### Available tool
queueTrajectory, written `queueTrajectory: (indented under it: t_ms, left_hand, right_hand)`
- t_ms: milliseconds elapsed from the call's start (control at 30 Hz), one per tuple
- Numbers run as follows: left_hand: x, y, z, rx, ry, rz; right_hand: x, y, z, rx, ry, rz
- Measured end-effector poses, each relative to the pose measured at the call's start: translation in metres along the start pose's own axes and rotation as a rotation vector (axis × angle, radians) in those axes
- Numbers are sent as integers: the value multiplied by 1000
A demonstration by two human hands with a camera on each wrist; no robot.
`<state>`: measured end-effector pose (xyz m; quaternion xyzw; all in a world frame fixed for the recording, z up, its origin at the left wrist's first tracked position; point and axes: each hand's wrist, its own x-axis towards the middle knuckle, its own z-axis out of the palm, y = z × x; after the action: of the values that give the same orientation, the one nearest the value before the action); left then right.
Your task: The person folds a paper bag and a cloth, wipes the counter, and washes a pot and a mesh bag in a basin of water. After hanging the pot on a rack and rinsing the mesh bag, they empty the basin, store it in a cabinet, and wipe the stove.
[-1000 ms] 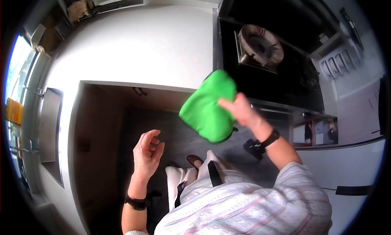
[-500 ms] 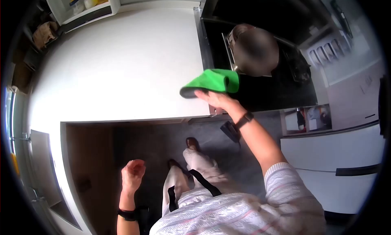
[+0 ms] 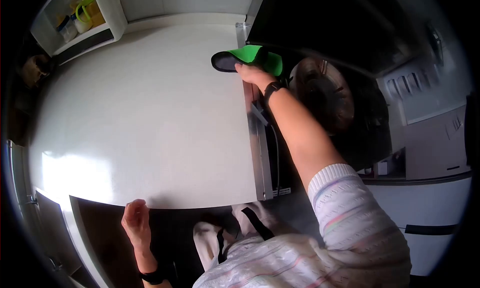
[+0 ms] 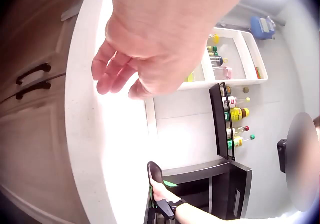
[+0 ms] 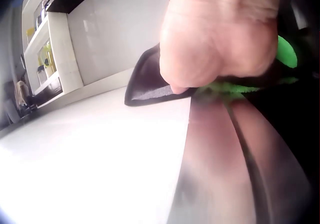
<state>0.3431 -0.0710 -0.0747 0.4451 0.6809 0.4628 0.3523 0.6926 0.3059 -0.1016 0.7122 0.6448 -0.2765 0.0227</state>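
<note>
- The person's right hand (image 3: 252,74) grips a green cloth (image 3: 262,57) with a dark grey underside, fingers curled round its near edge; in the right wrist view the cloth (image 5: 150,83) hangs just above the surface
- Taking the white counter (image 3: 150,118) as landmark: the cloth is at the counter's far right corner, over the metal strip (image 3: 256,138) that borders the counter's right edge, next to the dark hob (image 3: 360,138) with its round burner (image 3: 322,95)
- The left hand (image 3: 134,219) hovers off the counter's near edge, holding nothing, fingers loosely bent; the left wrist view shows that hand (image 4: 145,48) relaxed above the counter rim
- Beyond the counter's far left corner stands a white shelf (image 3: 112,15) with bottles
- As a judgement, the step in hand looks like bringing the cloth down to wipe: it would go best with the cloth laid flat, palm spread over it, strokes starting at the far corner and following the strip, keeping clear of the burner
</note>
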Motion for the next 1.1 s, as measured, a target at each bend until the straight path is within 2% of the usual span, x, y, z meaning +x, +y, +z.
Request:
queueTrajectory:
  t_ms: [133, 167, 200, 333, 367, 400, 433, 467, 500, 533, 567, 600, 667, 733, 800, 867, 933, 1000, 1033, 1067, 1100]
  left_hand:
    - [4, 2, 7, 188, 3, 29]
    - [2, 0, 8, 175, -6, 12]
    - [-3, -1, 8, 160, -17, -5]
    - [-6, -1, -1, 180, -49, -42]
    - [-8, 0, -2, 156, -55, -38]
    - [-9, 2, -3, 127, -62, -31]
    - [-9, 3, -4, 121, -71, -16]
    - [-14, 6, -12, 131, -103, 41]
    - [-17, 8, -16, 145, -123, 82]
    - [-21, 9, -20, 140, -125, 95]
    - [-25, 9, -24, 154, -138, 108]
    - [-29, 8, -27, 169, -151, 120]
    - [-41, 6, -34, 121, -167, 150]
    - [-54, 0, -41, 117, -203, 134]
    - [-67, -1, -50, 125, -215, 133]
    - [-77, -8, -59, 65, -231, 96]
    - [-85, -11, -66, 64, -217, 111]
    - [-93, -17, -73, 63, -201, 119]
    - [-96, -23, -76, 79, -184, 116]
    - [-98, -27, -79, 96, -167, 114]
    - [-99, -31, -81, 99, -161, 116]
  right_hand:
    - [50, -5, -14, -30, 53, 15]
    - [40, -6, -12, 25, 117, -15]
    - [30, -7, -17, 69, 98, -57]
    - [19, 2, -3, -4, 152, -102]
    - [10, 7, 3, -10, 147, -100]
    - [0, 12, 7, 36, 29, -56]
    - [-3, 24, 21, 107, -10, 42]
    - [-41, 34, 40, 131, 167, -72]
    - [-71, 27, 39, 109, 117, -58]
    - [-82, 40, 58, 147, 172, -128]
    - [-115, 38, 59, 37, 149, -162]
    - [-143, 36, 65, -41, 222, -234]
    - [-194, 45, 85, 221, 371, -328]
    - [-258, 49, 100, 114, 302, -378]
    - [-306, 67, 124, 165, 175, -383]
    - [-346, 89, 151, 133, 305, -509]
    - [-379, 103, 172, 339, 389, -492]
    - [-394, 125, 191, 571, 290, -354]
    - [-410, 118, 174, 401, 269, -315]
    - [-412, 124, 170, 413, 134, -67]
    - [-411, 127, 166, 553, 275, -106]
